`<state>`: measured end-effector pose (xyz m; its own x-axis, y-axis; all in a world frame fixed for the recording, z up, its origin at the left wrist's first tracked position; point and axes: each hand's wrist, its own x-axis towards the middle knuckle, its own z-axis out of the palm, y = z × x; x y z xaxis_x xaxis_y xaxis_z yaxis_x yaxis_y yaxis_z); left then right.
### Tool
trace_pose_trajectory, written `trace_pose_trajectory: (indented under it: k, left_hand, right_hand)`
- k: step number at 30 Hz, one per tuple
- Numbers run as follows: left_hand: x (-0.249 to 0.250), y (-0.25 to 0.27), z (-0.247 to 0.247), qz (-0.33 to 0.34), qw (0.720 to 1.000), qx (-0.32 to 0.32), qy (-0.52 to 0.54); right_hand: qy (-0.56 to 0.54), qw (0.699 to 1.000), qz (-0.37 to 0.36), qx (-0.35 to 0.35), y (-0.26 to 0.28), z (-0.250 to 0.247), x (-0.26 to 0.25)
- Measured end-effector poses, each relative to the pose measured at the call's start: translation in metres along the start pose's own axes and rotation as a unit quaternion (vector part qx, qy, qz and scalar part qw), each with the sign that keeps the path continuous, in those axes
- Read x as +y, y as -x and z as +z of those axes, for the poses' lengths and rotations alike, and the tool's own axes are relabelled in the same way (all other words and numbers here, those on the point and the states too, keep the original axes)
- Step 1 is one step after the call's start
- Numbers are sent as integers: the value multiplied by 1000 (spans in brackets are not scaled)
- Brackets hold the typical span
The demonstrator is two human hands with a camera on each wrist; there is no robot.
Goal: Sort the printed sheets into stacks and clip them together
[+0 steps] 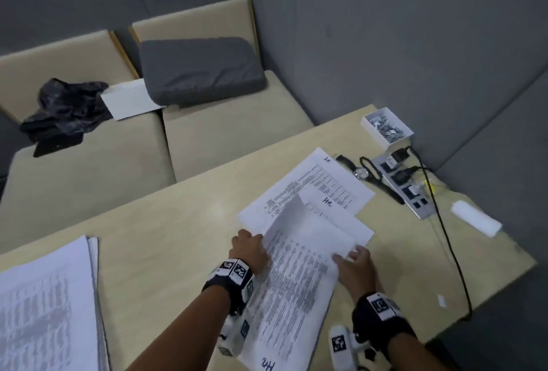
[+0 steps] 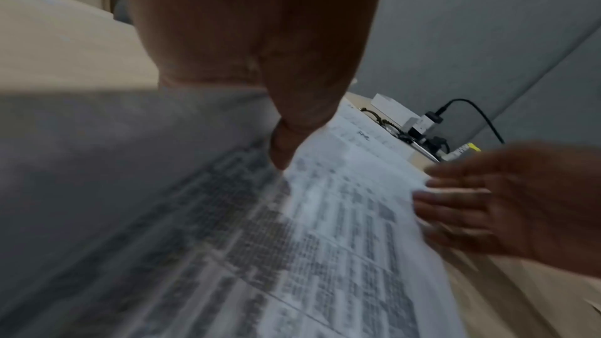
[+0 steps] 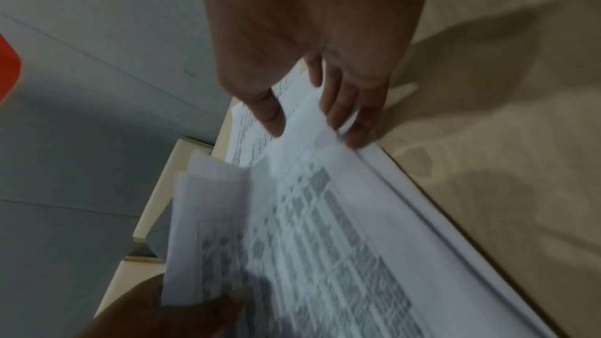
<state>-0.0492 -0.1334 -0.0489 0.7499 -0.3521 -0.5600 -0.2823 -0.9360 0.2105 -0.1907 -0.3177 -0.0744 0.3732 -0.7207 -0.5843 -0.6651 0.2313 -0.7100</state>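
A printed sheet (image 1: 296, 275) lies nearest me on the table, its left side curled up. My left hand (image 1: 252, 240) pinches that raised left edge; in the left wrist view the thumb (image 2: 281, 153) presses on the print and the fingers are hidden behind the paper. My right hand (image 1: 350, 255) rests with straight, spread fingers (image 3: 344, 114) against the sheet's right edge. Two more printed sheets (image 1: 314, 183) marked "HR" lie fanned out beyond. A thick stack of sheets (image 1: 47, 311) sits at the near left. A white box of clips (image 1: 387, 127) stands at the far right corner.
On the beige table (image 1: 178, 237), a power strip (image 1: 406, 189) with plugs, a wristwatch (image 1: 360, 173) and a black cable (image 1: 450, 252) run along the right side, beside a white roll (image 1: 477, 217). A bench with a grey cushion (image 1: 198, 71) stands behind.
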Motion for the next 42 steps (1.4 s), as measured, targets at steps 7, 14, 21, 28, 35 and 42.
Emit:
trace_pose_trajectory:
  k: [7, 14, 21, 28, 35, 42]
  left_hand:
    - [11, 4, 17, -75, 996, 38, -2]
    - [-15, -1, 23, -47, 998, 32, -4]
    - [-25, -12, 19, 9, 999, 18, 27]
    - [-26, -30, -9, 78, 989, 89, 85]
    - [-25, -43, -45, -10, 975, 32, 222]
    - [-104, -33, -47, -142, 949, 59, 275]
  right_hand:
    - [16, 995, -18, -95, -14, 3, -11]
    - [313, 931, -187, 13, -55, -21, -38]
    - [507, 841, -162, -97, -72, -2, -53]
    - [279, 899, -251, -228, -83, 9, -67]
    - [132, 951, -263, -95, -113, -6, -96]
    - [454, 870, -188, -33, -133, -10, -91]
